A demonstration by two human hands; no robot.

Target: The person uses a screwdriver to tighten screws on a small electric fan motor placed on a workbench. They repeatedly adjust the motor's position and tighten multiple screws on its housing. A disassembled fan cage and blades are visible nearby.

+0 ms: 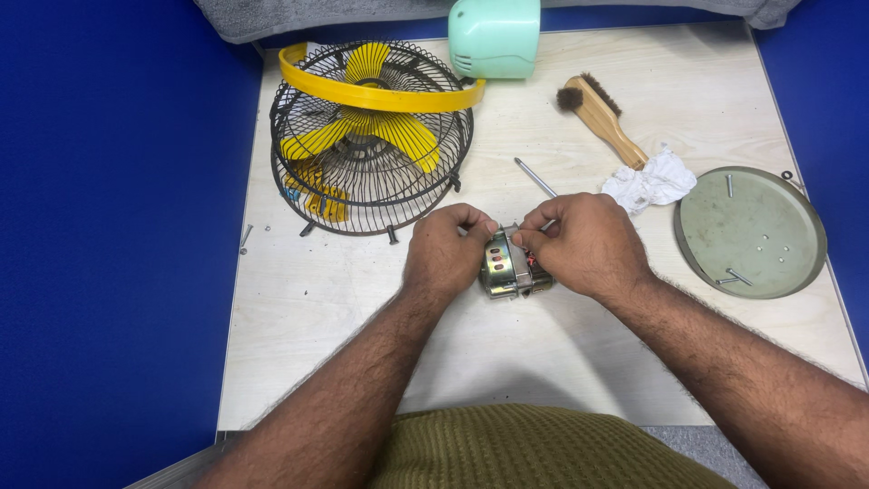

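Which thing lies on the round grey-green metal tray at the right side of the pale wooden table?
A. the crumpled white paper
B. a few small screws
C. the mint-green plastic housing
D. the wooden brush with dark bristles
B: a few small screws lie on the round grey-green metal tray; the other three things rest on the table off the tray.

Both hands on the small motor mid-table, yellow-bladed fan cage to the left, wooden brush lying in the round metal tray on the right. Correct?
Not quite. The head view shows the wooden brush on the bare table, above the round metal tray, not in it. The rest holds.
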